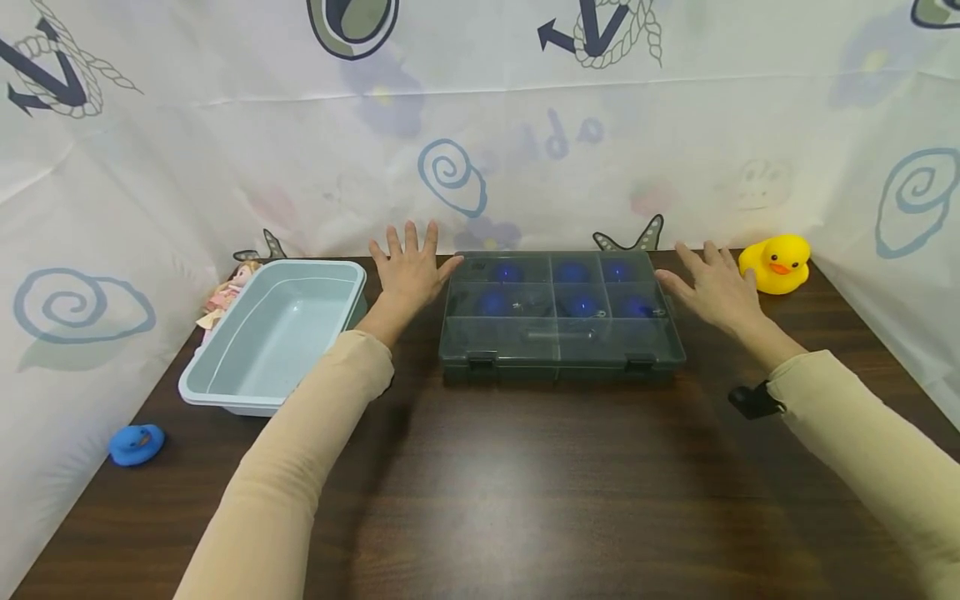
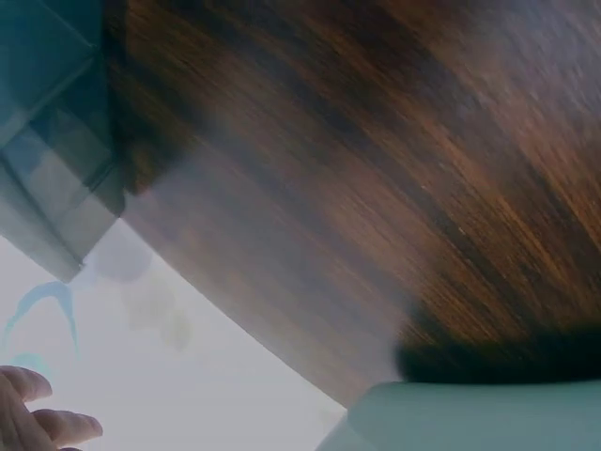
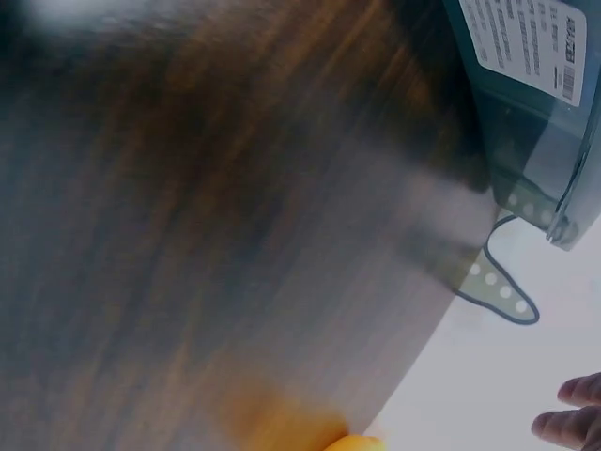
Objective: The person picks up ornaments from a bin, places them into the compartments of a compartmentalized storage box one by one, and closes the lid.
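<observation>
A dark translucent divided storage box lies with its lid down and two front latches toward me. Through the lid show several compartments, some with small items too dim to identify. My left hand, fingers spread, is beside the box's left end; its thumb lies close to the back left corner, and I cannot tell whether it touches. Off the box's right end is my right hand, fingers extended and holding nothing. In the wrist views only fingertips of the left and fingertips of the right appear.
A pale blue plastic basin stands left of the left forearm, with a doll behind its left side. A blue toy duck sits at the left table edge. A yellow rubber duck sits right of my right hand. A printed cloth hangs behind the table.
</observation>
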Available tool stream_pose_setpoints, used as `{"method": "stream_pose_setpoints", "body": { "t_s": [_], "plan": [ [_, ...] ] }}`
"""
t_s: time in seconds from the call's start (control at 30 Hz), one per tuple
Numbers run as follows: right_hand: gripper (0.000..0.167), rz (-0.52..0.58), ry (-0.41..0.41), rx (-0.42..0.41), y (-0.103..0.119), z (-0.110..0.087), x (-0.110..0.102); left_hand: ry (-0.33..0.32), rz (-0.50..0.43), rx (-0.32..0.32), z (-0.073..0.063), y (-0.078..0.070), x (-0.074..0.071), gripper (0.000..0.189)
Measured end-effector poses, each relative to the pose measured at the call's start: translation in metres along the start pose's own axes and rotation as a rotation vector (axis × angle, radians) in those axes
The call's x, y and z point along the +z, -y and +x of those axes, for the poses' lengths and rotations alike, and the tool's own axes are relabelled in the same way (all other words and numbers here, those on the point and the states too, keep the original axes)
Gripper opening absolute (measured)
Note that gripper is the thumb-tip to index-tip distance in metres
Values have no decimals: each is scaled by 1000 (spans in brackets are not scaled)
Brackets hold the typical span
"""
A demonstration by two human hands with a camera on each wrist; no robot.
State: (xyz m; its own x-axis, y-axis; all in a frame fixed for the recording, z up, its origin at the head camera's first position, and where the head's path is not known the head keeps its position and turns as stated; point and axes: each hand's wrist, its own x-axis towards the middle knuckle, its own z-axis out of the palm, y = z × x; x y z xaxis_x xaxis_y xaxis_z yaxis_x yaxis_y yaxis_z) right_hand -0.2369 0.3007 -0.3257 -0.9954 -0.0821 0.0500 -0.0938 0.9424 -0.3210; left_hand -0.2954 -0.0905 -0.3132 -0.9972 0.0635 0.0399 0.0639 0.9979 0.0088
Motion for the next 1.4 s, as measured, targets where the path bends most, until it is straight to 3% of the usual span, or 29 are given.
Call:
{"method": "stream_pose_setpoints", "body": {
  "t_s": [0.13, 0.27, 0.4, 0.47, 0.53, 0.6, 0.67, 0.73, 0.8, 0.9, 1.0, 1.2, 1.4],
  "plan": [
    [72, 154, -51, -23, -4, -21, 3, 23, -131, 28, -11, -6, -5, 76],
    [64, 406, -54, -10, -7, -49, 12, 12, -376, 119, -37, -8, -14, 74],
    [72, 664, 76, 88, -1, -71, 22, -26, -614, 166, -73, 5, -15, 70],
    [80, 789, 167, 156, 6, -79, 28, 2, -713, 157, -88, 14, -6, 71],
    [85, 904, 249, 213, 15, -84, 33, 99, -815, 130, -98, 20, 7, 76],
    [90, 1032, 318, 270, 23, -87, 40, 254, -942, 93, -104, 20, 22, 82],
    [91, 1152, 353, 316, 31, -89, 45, 414, -1080, 36, -107, 15, 33, 87],
    [90, 1271, 361, 353, 37, -91, 50, 535, -1242, -51, -109, 6, 40, 86],
    [86, 1370, 350, 363, 43, -92, 53, 591, -1391, -153, -109, -4, 43, 79],
    [85, 1499, 329, 372, 48, -91, 54, 582, -1566, -283, -110, -16, 44, 59],
    [69, 1588, 320, 392, 51, -90, 53, 549, -1660, -339, -111, -22, 43, 50],
    [32, 1700, 326, 412, 52, -89, 54, 521, -1745, -368, -111, -24, 46, 44],
    [40, 1709, 323, 379, 45, -94, 66, 556, -1780, -379, -110, -20, 50, 42]
  ]
}}
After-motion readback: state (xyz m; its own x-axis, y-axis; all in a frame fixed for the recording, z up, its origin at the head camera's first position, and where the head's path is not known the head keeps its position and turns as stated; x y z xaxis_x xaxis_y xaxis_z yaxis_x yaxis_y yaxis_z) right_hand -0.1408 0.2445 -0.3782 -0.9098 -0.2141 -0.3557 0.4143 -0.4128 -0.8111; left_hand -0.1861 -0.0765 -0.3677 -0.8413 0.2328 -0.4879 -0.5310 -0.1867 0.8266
